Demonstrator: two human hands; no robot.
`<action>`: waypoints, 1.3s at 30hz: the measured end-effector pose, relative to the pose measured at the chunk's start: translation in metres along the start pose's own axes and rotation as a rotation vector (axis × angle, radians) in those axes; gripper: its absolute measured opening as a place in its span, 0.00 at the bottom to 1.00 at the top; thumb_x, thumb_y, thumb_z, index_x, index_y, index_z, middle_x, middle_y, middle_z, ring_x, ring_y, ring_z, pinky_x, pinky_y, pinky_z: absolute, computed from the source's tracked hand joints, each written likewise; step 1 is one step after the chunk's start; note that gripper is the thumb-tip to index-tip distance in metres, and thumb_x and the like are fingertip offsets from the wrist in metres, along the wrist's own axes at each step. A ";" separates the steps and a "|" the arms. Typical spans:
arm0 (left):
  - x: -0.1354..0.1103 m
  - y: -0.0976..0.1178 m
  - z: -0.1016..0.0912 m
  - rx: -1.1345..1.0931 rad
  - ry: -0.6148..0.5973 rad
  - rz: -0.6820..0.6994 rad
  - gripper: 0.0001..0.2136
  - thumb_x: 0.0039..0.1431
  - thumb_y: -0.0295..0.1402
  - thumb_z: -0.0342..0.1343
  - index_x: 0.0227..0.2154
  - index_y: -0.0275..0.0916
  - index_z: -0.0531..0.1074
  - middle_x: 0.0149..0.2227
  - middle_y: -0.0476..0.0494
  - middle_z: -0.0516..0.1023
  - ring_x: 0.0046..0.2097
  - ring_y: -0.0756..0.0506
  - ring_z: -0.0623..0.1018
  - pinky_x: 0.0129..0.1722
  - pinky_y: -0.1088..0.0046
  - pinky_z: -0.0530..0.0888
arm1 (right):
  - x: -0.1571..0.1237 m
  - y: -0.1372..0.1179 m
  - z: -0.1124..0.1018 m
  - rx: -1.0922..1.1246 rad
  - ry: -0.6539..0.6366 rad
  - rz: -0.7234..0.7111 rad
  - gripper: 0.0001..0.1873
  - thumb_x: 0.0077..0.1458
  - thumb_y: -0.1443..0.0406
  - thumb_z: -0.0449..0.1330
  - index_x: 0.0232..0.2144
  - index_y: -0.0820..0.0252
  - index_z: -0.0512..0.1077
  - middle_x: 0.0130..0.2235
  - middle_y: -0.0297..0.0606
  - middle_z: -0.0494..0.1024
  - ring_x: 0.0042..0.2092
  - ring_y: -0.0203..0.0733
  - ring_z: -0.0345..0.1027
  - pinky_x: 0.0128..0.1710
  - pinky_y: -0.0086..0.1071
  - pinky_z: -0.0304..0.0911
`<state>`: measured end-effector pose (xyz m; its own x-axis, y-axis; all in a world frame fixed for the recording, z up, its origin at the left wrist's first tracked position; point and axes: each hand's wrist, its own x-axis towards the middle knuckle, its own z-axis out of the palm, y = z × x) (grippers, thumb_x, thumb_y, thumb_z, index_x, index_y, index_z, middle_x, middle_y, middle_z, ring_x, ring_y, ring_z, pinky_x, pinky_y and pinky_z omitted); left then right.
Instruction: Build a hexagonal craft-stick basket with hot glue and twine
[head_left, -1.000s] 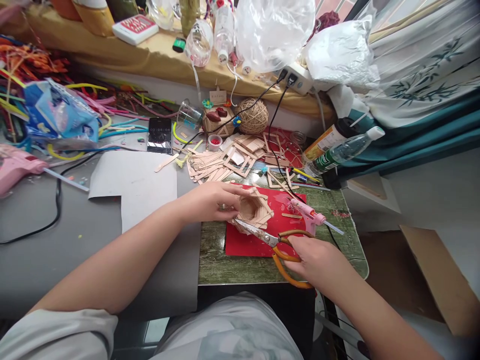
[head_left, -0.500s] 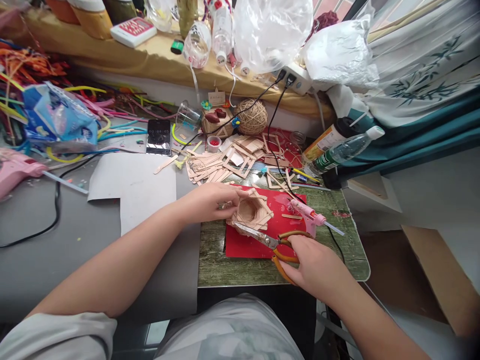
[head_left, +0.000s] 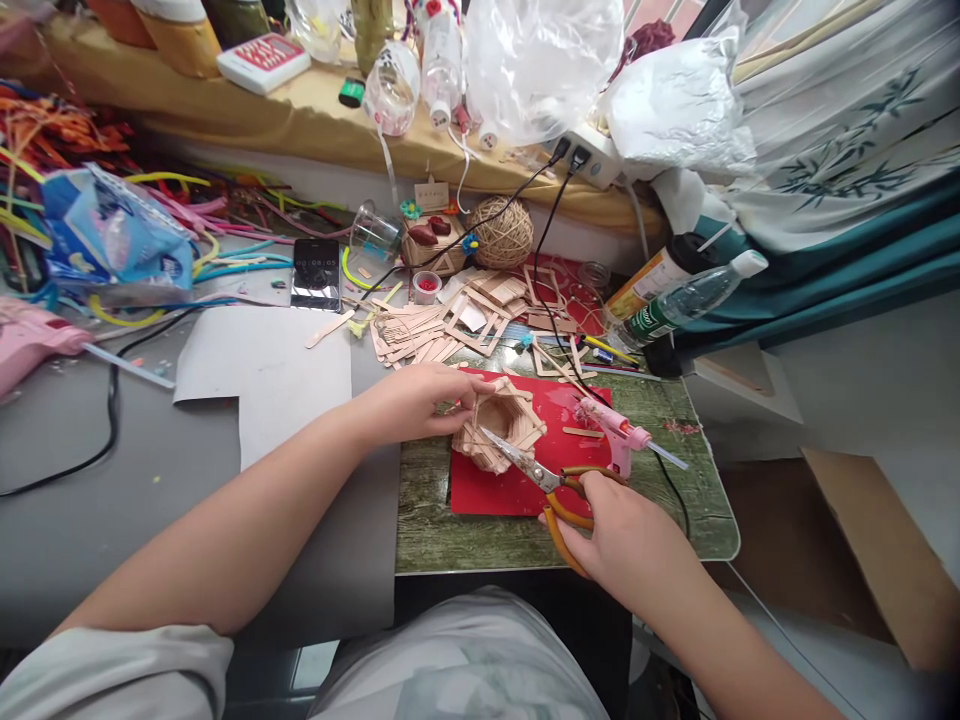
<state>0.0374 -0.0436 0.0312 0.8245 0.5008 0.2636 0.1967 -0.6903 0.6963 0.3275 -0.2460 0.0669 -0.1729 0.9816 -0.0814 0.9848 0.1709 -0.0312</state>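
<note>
A hexagonal pot (head_left: 532, 434) built of stacked wooden craft sticks stands on a red sheet (head_left: 495, 497). My left hand (head_left: 433, 400) is closed on its upper left rim, the thumb and fingers partly hiding that side. In my right hand (head_left: 622, 525) are scissors (head_left: 551, 480) with orange-brown handles. Their blades look together or nearly so, and the tips lie over the pot's opening; whether they touch it I cannot tell. A single craft stick (head_left: 583, 432) lies on the sheet to the right, near a pink glue gun (head_left: 621, 437).
Behind the pot lies a heap of craft sticks (head_left: 420, 335), with a twine ball (head_left: 504, 232) beyond. A black cord (head_left: 551, 220) runs down to the right. A plastic bottle (head_left: 697, 295) leans at the right. A phone (head_left: 316, 275) and white paper (head_left: 292, 380) lie left.
The scissors' tips have moved up and slightly right, from the pot's near left rim to over its opening. My left hand stays at the rim.
</note>
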 end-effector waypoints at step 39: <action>-0.004 0.013 0.011 -0.129 -0.157 -0.231 0.42 0.61 0.50 0.66 0.72 0.49 0.51 0.73 0.34 0.58 0.73 0.32 0.64 0.71 0.52 0.68 | -0.014 0.015 0.010 0.370 -0.003 0.368 0.11 0.60 0.55 0.62 0.40 0.54 0.71 0.33 0.36 0.81 0.30 0.45 0.76 0.29 0.33 0.65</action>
<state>0.0426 -0.0599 0.0318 0.8396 0.5430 -0.0105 0.3273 -0.4904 0.8077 0.3448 -0.2579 0.0573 0.1826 0.9708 -0.1558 0.9089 -0.2271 -0.3498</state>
